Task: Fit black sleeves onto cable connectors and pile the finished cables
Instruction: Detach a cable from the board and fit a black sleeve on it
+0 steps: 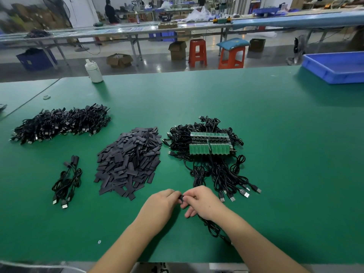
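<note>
My left hand (162, 202) and my right hand (201, 201) meet near the table's front, both pinching a small black sleeve (180, 198) between them. A black cable (213, 228) trails from under my right wrist toward the table edge. A heap of flat black sleeves (129, 161) lies just beyond my hands. Right of it sits a tangle of cables with green circuit boards (209, 145) on top. A small bundle of sleeved cables (67, 179) lies at the left, and a large cable pile (61, 123) sits further back left.
The green table (275, 154) carries a white bottle (94, 70) at the back left and a blue tray (334, 67) at the back right. Red stools (197, 53), cardboard boxes and long benches stand beyond the table.
</note>
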Action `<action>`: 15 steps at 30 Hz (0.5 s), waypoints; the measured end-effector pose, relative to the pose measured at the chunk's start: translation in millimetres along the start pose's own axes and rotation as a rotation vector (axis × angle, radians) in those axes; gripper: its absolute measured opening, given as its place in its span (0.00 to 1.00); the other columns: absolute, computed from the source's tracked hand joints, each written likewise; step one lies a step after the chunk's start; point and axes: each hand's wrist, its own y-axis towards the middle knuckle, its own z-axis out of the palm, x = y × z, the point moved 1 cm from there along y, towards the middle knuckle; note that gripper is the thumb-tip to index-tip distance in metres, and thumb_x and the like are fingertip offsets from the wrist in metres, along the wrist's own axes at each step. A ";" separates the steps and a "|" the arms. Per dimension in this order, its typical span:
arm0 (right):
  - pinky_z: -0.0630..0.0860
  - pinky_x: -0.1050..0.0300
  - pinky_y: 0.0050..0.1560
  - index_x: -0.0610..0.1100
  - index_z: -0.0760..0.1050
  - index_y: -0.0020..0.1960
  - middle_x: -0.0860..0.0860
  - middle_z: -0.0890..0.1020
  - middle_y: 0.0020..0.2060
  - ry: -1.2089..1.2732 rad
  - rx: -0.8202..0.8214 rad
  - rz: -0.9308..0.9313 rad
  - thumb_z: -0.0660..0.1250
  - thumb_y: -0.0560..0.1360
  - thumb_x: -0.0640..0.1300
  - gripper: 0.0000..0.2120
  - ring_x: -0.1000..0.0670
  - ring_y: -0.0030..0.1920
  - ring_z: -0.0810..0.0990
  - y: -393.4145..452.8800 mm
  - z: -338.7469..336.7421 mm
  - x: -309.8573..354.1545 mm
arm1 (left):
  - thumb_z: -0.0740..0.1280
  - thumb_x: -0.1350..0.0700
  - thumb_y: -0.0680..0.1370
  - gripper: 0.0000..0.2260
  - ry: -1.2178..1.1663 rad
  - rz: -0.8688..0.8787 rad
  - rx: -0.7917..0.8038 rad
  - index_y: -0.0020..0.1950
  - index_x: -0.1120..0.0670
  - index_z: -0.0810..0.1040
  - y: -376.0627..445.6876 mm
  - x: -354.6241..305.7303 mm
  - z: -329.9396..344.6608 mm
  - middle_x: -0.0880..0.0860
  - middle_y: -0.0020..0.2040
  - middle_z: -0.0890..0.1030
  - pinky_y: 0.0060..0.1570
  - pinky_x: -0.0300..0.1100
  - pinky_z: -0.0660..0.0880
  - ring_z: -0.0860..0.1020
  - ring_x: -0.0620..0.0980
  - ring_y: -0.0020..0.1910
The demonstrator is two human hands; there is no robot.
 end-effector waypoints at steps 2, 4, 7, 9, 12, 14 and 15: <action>0.84 0.56 0.43 0.48 0.80 0.52 0.50 0.86 0.43 0.014 -0.004 0.001 0.60 0.83 0.42 0.09 0.51 0.35 0.85 -1.5 0.3 -0.7 | 0.75 0.62 0.68 0.12 0.023 -0.001 0.010 0.50 0.53 0.81 -0.8 -0.8 1.2 0.47 0.43 0.82 0.34 0.38 0.77 0.81 0.49 0.39; 0.83 0.58 0.40 0.49 0.80 0.52 0.50 0.86 0.42 0.021 -0.002 0.005 0.61 0.83 0.42 0.08 0.51 0.34 0.85 -1.8 0.8 -1.8 | 0.74 0.62 0.68 0.12 0.058 0.008 0.016 0.51 0.53 0.81 -1.5 -0.9 2.1 0.48 0.43 0.81 0.34 0.38 0.77 0.80 0.49 0.39; 0.80 0.60 0.35 0.48 0.80 0.50 0.51 0.85 0.38 0.019 0.005 0.003 0.62 0.82 0.43 0.08 0.52 0.31 0.83 -0.5 0.7 -2.2 | 0.74 0.61 0.68 0.12 0.100 0.026 0.014 0.50 0.53 0.80 -2.5 -1.9 1.5 0.48 0.42 0.80 0.33 0.38 0.76 0.80 0.50 0.37; 0.78 0.60 0.33 0.47 0.80 0.48 0.52 0.84 0.33 0.021 0.004 -0.013 0.62 0.81 0.43 0.09 0.52 0.28 0.80 0.3 0.3 -1.0 | 0.75 0.61 0.67 0.12 0.126 0.034 -0.005 0.49 0.53 0.80 -2.7 -1.9 0.5 0.48 0.41 0.80 0.32 0.38 0.75 0.79 0.49 0.36; 0.76 0.58 0.34 0.51 0.79 0.42 0.54 0.79 0.29 -0.003 -0.022 -0.028 0.63 0.80 0.46 0.09 0.53 0.25 0.75 0.3 -0.9 1.2 | 0.76 0.62 0.65 0.15 0.141 0.050 -0.024 0.49 0.54 0.80 -2.6 -1.7 0.6 0.48 0.42 0.80 0.30 0.38 0.76 0.79 0.49 0.36; 0.74 0.59 0.33 0.53 0.79 0.41 0.55 0.77 0.27 -0.004 -0.022 -0.033 0.64 0.80 0.47 0.10 0.53 0.24 0.73 -1.2 -1.9 3.1 | 0.76 0.63 0.64 0.16 0.142 0.057 -0.027 0.49 0.54 0.80 -2.3 -1.2 -0.4 0.49 0.43 0.80 0.31 0.38 0.76 0.79 0.49 0.37; 0.74 0.59 0.33 0.54 0.79 0.40 0.55 0.76 0.27 -0.001 -0.012 -0.041 0.64 0.80 0.47 0.10 0.54 0.24 0.72 -1.9 -2.3 4.5 | 0.76 0.63 0.64 0.15 0.141 0.061 -0.026 0.49 0.54 0.80 -2.2 -0.1 -1.4 0.49 0.43 0.80 0.31 0.39 0.76 0.80 0.50 0.37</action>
